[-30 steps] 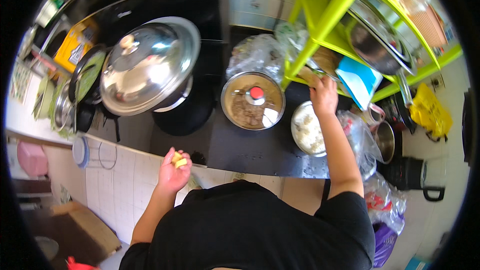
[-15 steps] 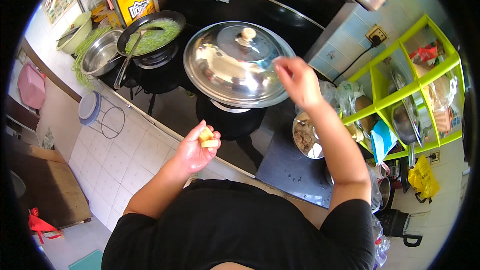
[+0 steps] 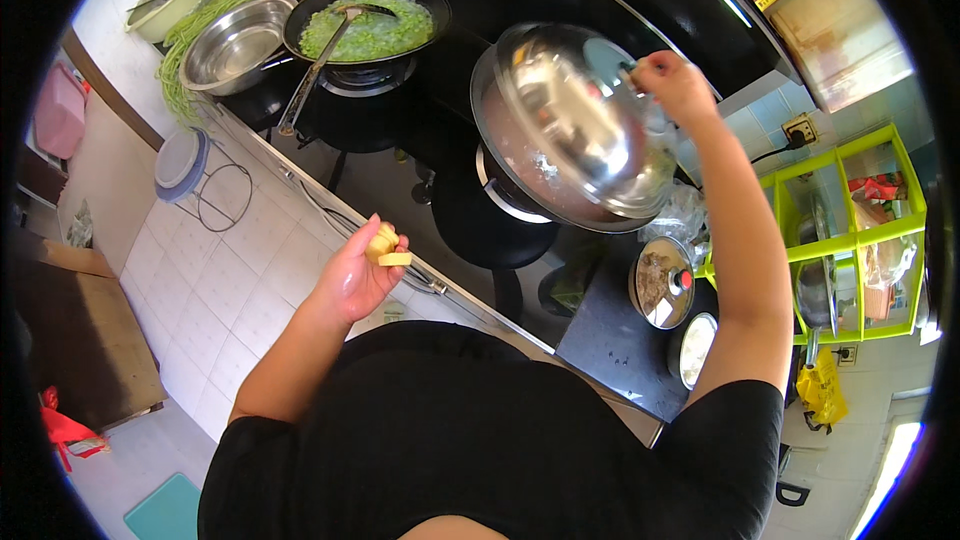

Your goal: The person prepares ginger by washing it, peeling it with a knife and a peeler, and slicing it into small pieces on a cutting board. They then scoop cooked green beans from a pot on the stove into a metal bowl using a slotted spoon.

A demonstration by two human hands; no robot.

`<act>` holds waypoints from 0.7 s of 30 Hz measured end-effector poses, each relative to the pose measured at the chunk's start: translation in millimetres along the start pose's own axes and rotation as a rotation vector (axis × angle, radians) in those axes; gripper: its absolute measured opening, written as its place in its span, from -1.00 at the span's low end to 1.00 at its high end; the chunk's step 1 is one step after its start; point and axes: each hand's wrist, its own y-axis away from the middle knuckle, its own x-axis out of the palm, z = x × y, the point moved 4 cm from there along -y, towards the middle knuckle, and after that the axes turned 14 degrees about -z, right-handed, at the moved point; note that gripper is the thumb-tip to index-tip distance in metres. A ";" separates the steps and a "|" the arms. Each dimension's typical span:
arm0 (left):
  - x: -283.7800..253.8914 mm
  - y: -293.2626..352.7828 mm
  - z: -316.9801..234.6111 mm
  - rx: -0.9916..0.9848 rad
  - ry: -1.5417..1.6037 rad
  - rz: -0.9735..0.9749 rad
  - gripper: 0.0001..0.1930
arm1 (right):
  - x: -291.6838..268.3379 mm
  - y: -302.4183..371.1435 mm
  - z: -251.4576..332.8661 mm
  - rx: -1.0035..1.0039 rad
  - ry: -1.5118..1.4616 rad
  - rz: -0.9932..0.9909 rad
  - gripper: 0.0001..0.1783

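My right hand (image 3: 677, 86) grips the knob of a large shiny steel lid (image 3: 580, 130) and holds it tilted up off a wide pan on the near burner (image 3: 500, 202). My left hand (image 3: 358, 275) is raised palm up over the counter's front edge, cupping small yellow food pieces (image 3: 385, 244). A black wok of chopped green vegetables (image 3: 368, 22) sits on the far burner with a ladle (image 3: 312, 75) resting in it.
A steel bowl (image 3: 232, 48) and long green beans (image 3: 178, 80) lie left of the wok. A small pot with a glass lid (image 3: 661, 281) and a white bowl (image 3: 693, 348) stand on the dark counter at right, beside a lime-green rack (image 3: 850, 240). A cardboard box (image 3: 75, 330) sits on the floor.
My right hand moved from the green rack to the big lid, took its knob and tipped the lid up. My left hand stayed raised with the yellow pieces.
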 end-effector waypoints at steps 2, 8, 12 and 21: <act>17.7 -4.9 -3.9 0.026 -0.055 0.044 -0.76 | -34.9 -2.9 -13.0 0.139 -0.111 -0.018 -0.54; 111.2 -17.3 -35.7 0.415 -0.430 0.291 -0.85 | -86.3 6.6 -47.0 0.238 -0.350 -0.020 -0.61; 179.2 -43.0 -40.3 0.759 -0.988 0.256 -0.84 | -96.2 22.7 -68.3 0.243 -0.383 -0.060 -0.59; 223.6 -117.9 -9.8 1.051 -2.248 0.164 -0.66 | -103.7 42.6 -80.5 0.147 -0.369 -0.102 -0.53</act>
